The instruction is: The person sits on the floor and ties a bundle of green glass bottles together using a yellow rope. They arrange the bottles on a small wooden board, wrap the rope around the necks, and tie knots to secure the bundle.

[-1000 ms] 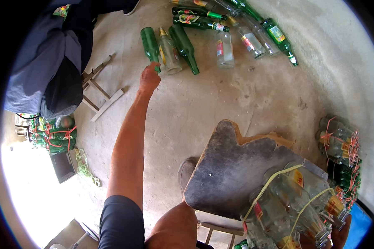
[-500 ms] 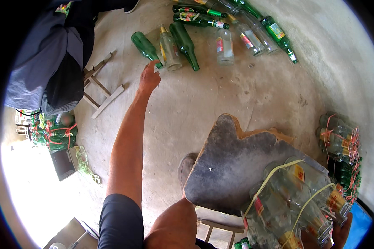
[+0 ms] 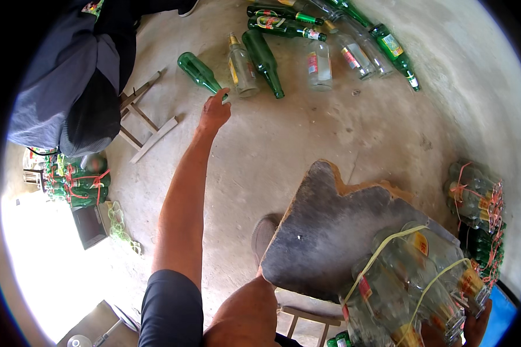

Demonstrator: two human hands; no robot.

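Note:
My left hand (image 3: 215,112) reaches out over the floor, its fingers closed round the neck of a green glass bottle (image 3: 197,70). That bottle points away from me, base to the far left. Just right of it lie a clear bottle (image 3: 242,66) with a yellow label and another green bottle (image 3: 263,62). At the lower right, a bundle of clear bottles (image 3: 408,277) tied with pale yellow cord rests on a dark, broken-edged board (image 3: 324,231). My right hand (image 3: 478,325), partly hidden by the bundle, grips its right end.
More loose bottles lie at the back, among them a labelled clear bottle (image 3: 319,66). A folded wooden stool (image 3: 150,136) and a person in grey (image 3: 63,87) are at the left. Tied bottle bundles stand at the left (image 3: 87,185) and right (image 3: 474,196). A wall (image 3: 474,63) curves along the right.
The green bottle in my left hand has swung left and a little nearer, widening its gap from the clear bottle. My right hand and the tied bundle hold their place; the view shifted slightly.

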